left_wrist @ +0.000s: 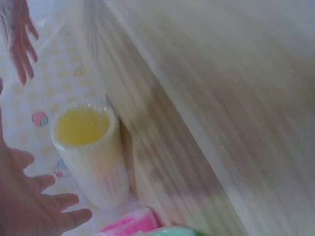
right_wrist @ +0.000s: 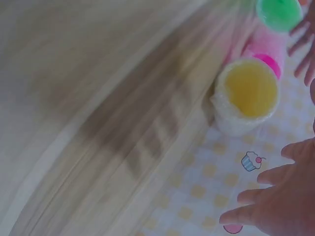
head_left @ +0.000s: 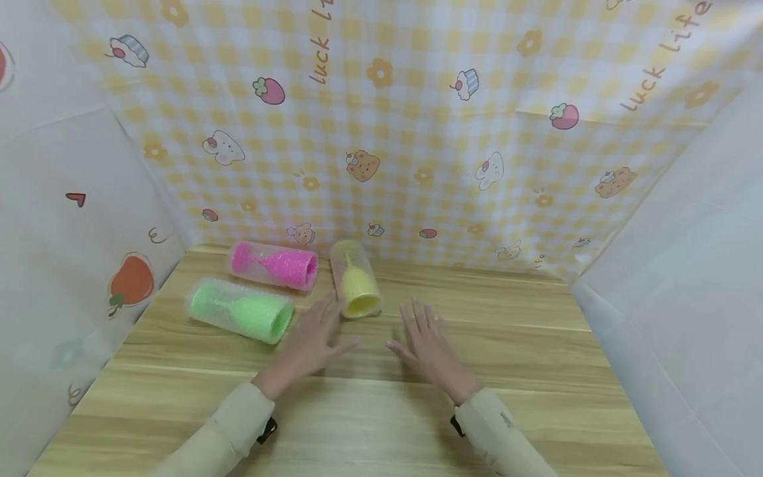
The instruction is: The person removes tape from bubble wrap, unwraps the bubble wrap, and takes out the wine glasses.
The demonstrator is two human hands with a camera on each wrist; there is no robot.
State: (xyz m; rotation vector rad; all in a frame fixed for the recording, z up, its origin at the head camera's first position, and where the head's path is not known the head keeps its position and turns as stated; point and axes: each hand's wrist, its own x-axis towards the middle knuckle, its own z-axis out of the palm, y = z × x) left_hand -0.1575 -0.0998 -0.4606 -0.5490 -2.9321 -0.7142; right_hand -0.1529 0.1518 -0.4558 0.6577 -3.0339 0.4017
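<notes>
Three stemmed goblets in clear bubble-like wrap lie on their sides on the wooden table. The yellow goblet point(head_left: 359, 281) is in the middle, its mouth facing the near side. To its left are the pink goblet point(head_left: 274, 265) and, nearer, the green goblet point(head_left: 241, 310). My left hand point(head_left: 305, 346) is spread between the green and yellow goblets, fingertips close beside the yellow one; whether they touch cannot be told. My right hand point(head_left: 430, 348) is spread to the right of the yellow goblet, apart from it. Neither hand holds anything.
The wooden table point(head_left: 507, 318) ends at a yellow checked cloth point(head_left: 417, 132) hanging behind the goblets. White cloth hangs on the left side point(head_left: 77, 218) and the right side point(head_left: 685, 278). Shadows of fingers fall on the tabletop in the right wrist view.
</notes>
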